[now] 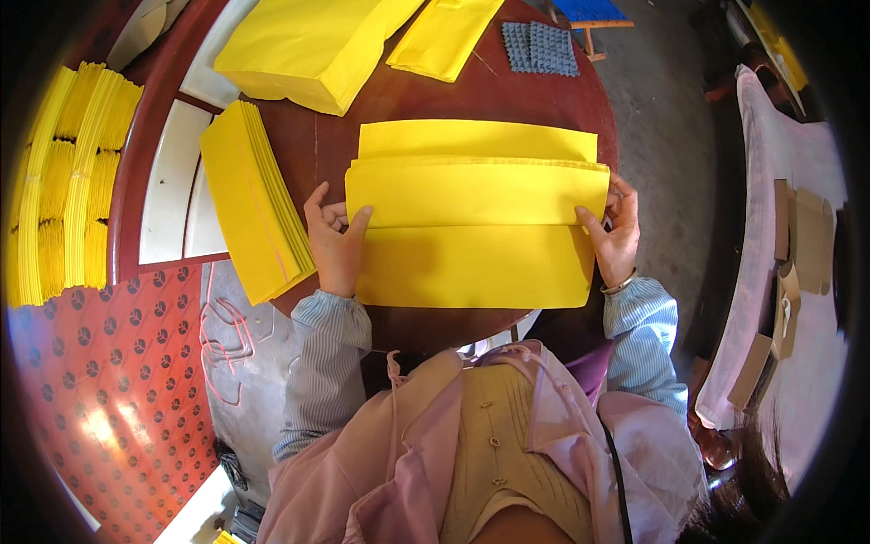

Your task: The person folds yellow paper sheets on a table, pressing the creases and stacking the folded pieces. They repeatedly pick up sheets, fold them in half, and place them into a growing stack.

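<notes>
While left hand (336, 256), right hand (617, 239) pinch, yellow sheet (476, 192) lies between.

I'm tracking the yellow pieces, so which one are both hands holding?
The wide middle piece, left hand at its left end and right hand at its right; the others are in neither hand.

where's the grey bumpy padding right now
In the head view, the grey bumpy padding lies on the dark red table's far right part, right of a folded yellow piece, beyond the held yellow material.
</notes>
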